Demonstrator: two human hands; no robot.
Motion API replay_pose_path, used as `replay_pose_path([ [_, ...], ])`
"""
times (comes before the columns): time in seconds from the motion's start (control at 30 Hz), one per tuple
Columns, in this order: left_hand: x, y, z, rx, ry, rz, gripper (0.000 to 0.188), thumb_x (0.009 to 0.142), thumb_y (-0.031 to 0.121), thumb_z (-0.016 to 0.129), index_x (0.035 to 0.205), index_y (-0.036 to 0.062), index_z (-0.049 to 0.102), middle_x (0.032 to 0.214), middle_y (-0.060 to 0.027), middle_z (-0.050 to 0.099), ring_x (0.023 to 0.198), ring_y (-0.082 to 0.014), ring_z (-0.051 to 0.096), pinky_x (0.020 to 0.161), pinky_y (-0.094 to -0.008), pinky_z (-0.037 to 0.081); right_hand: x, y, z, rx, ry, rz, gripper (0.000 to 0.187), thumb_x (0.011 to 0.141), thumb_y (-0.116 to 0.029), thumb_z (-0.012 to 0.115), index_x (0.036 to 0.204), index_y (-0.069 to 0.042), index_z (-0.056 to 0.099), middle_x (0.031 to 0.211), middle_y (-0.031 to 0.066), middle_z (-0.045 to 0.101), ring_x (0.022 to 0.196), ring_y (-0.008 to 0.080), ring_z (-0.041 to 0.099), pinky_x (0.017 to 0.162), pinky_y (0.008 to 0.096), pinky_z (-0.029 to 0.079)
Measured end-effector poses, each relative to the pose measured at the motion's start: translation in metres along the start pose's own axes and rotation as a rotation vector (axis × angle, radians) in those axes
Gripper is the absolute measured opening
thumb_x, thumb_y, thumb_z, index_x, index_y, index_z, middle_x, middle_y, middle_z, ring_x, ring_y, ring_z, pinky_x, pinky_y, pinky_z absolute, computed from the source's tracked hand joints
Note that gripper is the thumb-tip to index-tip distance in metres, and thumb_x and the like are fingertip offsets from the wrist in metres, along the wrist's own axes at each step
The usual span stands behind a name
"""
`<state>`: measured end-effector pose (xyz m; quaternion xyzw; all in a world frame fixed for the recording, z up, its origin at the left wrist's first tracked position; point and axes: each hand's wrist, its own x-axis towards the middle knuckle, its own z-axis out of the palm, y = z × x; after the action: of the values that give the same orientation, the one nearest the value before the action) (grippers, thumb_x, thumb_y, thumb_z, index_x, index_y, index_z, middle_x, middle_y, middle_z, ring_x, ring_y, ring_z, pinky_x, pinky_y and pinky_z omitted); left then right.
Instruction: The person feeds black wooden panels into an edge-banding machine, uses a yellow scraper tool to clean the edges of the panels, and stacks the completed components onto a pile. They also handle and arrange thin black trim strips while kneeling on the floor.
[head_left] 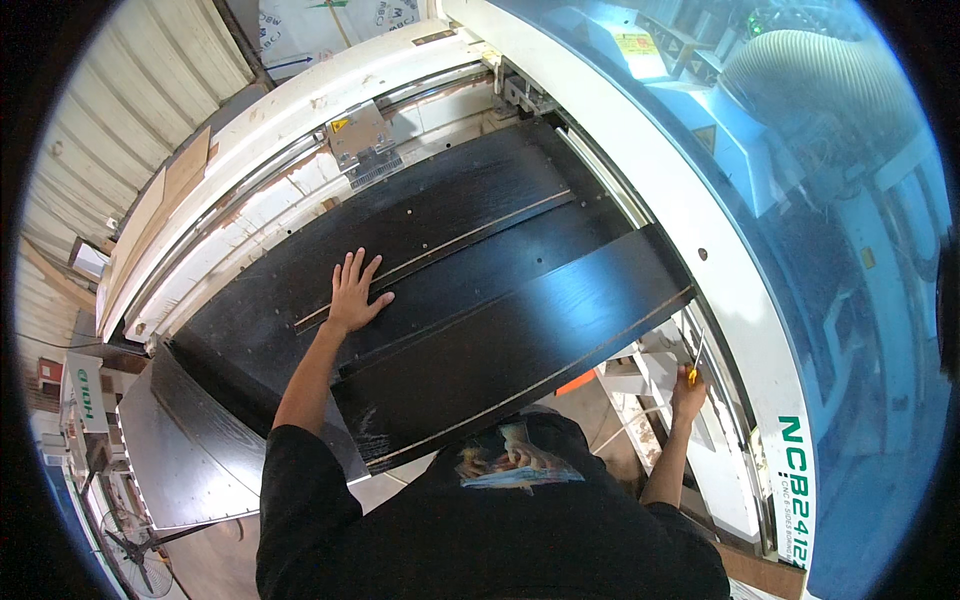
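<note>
My left hand [355, 298] lies with spread fingers on a dark wood-grain board [400, 240], beside a narrow strip with a pale edge [450, 240]. Nearer my body, another dark board [500, 350] with a pale front edge rests on the machine's bed. Off to the right, my right hand [688, 392] is closed around a small yellow-handled tool [693, 376] with a thin shaft pointing away from me. That hand is apart from the boards, next to the machine's side rail [735, 400]. Its fingers are partly hidden.
A white machine frame [720, 240] with a blue transparent cover [860, 300] stands at the right. A metal clamp carriage [360, 140] sits on the far rail. At the left are a grey side table [190, 440] and a fan [135, 555]. Something orange [575, 383] shows below the near board.
</note>
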<state>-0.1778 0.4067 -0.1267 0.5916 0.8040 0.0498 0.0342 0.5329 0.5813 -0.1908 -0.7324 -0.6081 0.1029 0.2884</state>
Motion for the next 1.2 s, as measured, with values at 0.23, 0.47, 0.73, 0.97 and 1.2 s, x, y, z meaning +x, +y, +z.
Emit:
replay_pose_path([
  [0.23,-0.006,0.002,-0.008,-0.007,-0.076,-0.057,0.087,0.094,0.072,0.054,0.163,0.0259,0.028,0.171,-0.0166,0.012,0.158,-0.0395,0.007,0.126,-0.0590,0.008,0.003,-0.112,-0.017,0.186,0.310,-0.174,0.035,0.095,-0.017,0.069,0.124,0.003,0.066,0.118,0.0226,0.069,0.108,0.0389,0.067,0.096,0.0458,0.052],
  [0.47,0.003,0.008,-0.036,-0.210,-0.192,-0.201,0.084,0.094,0.066,0.059,0.163,0.0302,0.028,0.172,-0.0161,0.012,0.158,-0.0390,0.008,0.126,-0.0587,0.012,0.049,-0.287,0.025,0.501,0.060,-0.735,0.025,0.090,-0.009,0.070,0.114,-0.003,0.067,0.123,0.0220,0.065,0.118,0.0399,0.060,0.104,0.0470,0.046],
  [0.73,-0.095,-0.056,-0.013,-0.335,0.127,-0.855,0.090,0.087,0.062,0.071,0.160,0.0271,0.032,0.162,-0.0328,0.025,0.150,-0.0551,0.021,0.119,-0.0660,0.024,0.127,-0.390,0.171,0.041,-0.429,-0.879,0.061,0.089,-0.034,0.075,0.138,-0.001,0.059,0.141,0.0349,0.053,0.134,0.0490,0.048,0.113,0.0521,0.040],
  [0.97,-0.118,-0.041,-0.009,-0.602,0.390,-0.755,0.077,0.089,0.046,0.076,0.148,0.0030,0.051,0.146,-0.0230,0.055,0.137,-0.0381,0.053,0.112,-0.0453,0.044,0.167,-0.401,0.234,-0.114,-0.619,-0.753,0.076,0.092,-0.041,0.070,0.147,0.006,0.045,0.135,0.0362,0.058,0.125,0.0523,0.056,0.109,0.0525,0.044],
  [1.2,-0.154,-0.047,-0.056,-0.688,0.548,-1.008,0.063,0.088,0.056,0.066,0.129,0.0083,0.070,0.124,-0.0179,0.072,0.122,-0.0384,0.063,0.109,-0.0459,0.045,0.223,-0.385,0.249,0.138,-1.056,-0.627,0.067,0.097,-0.044,0.067,0.130,0.013,0.057,0.116,0.0235,0.069,0.102,0.0383,0.067,0.088,0.0480,0.053],
])
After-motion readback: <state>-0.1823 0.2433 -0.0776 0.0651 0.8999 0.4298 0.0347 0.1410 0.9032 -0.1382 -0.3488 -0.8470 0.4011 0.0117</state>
